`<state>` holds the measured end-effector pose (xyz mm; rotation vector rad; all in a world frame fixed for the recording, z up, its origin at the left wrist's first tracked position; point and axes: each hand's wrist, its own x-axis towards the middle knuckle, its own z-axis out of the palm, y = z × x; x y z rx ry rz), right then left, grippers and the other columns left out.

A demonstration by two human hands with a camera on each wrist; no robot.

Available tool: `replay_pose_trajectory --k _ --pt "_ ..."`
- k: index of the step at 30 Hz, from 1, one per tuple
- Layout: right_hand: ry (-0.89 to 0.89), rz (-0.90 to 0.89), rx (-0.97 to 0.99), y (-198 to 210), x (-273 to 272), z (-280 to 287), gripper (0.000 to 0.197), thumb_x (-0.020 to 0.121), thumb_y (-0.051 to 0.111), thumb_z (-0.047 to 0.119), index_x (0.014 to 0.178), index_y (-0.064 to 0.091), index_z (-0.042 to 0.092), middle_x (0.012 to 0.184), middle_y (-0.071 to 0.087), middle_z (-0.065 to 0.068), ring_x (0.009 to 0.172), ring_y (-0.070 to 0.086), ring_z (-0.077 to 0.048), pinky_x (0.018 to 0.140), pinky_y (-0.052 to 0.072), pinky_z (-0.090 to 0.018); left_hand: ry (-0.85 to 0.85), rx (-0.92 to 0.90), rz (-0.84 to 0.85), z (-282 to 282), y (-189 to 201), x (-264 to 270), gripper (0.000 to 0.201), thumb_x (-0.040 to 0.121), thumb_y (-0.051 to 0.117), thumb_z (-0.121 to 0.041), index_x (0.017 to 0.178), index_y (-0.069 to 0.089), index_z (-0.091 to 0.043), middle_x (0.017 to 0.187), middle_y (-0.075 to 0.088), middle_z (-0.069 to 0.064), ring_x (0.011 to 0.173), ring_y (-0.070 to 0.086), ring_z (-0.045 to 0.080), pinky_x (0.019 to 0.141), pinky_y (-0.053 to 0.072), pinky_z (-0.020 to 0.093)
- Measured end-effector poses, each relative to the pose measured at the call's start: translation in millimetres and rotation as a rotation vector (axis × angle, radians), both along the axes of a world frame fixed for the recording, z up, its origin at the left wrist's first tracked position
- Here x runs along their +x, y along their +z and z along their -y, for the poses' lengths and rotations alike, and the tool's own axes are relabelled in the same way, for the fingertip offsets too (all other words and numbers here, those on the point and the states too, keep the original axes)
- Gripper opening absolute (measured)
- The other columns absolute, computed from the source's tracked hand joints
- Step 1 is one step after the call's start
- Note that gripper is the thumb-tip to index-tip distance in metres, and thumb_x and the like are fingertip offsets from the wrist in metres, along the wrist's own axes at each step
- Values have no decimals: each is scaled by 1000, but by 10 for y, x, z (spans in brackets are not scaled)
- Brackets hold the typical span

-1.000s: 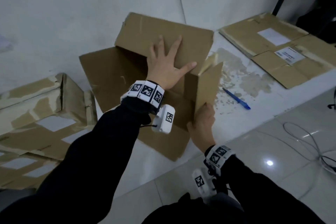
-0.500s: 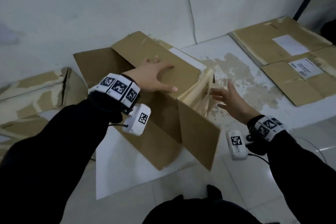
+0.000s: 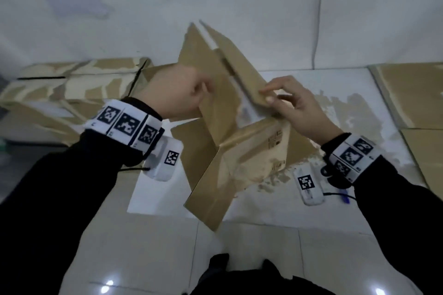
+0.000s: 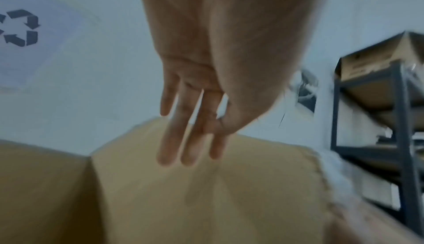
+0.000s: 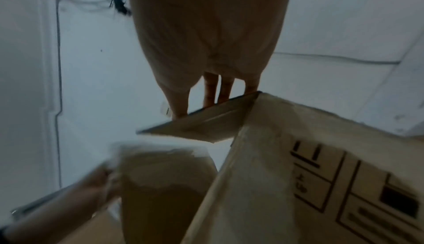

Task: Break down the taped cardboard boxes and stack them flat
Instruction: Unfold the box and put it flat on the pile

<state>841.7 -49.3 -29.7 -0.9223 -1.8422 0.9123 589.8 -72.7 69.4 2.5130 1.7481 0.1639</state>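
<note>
A brown cardboard box [image 3: 239, 151], half collapsed, stands tilted on a white sheet [image 3: 158, 196] on the floor. My left hand [image 3: 182, 96] reaches behind an upright panel of it. In the left wrist view its fingers [image 4: 188, 139] lie straight against the cardboard panel [image 4: 206, 202]. My right hand [image 3: 267, 96] pinches the corner of a raised flap [image 3: 242, 72] between thumb and fingers. The right wrist view shows that flap [image 5: 201, 123] held at its edge, and the box side with printed handling marks [image 5: 321, 184].
Taped boxes [image 3: 72, 84] lie at the left against the wall. Flattened cardboard [image 3: 412, 96] lies at the right. A blue pen [image 3: 345, 197] sits near my right wrist. A dark metal shelf [image 4: 401, 139] with boxes stands to the right.
The box has been tipped up and partly folded. My right hand, open half a second ago, now pinches a flap. My left hand has slid from the top panel to behind it.
</note>
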Motion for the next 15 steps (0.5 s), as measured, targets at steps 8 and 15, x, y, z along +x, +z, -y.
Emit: replay_pose_trajectory --k 8,15 --pt "222 180 -335 12 -86 -193 101 75 76 32 148 7 21 143 27 7 130 34 -8 91 33 -4 68 -159 203 487 -344 1082 50 101 35 -36 145 32 -13 132 49 12 124 43 28 98 34 31" --pt "124 444 -34 -211 445 -416 44 97 42 39 138 41 22 133 45 1 126 38 -11 108 30 -35 140 -108 185 567 -785 945 57 100 29 -47 147 35 -14 158 19 8 147 10 18 119 5 33"
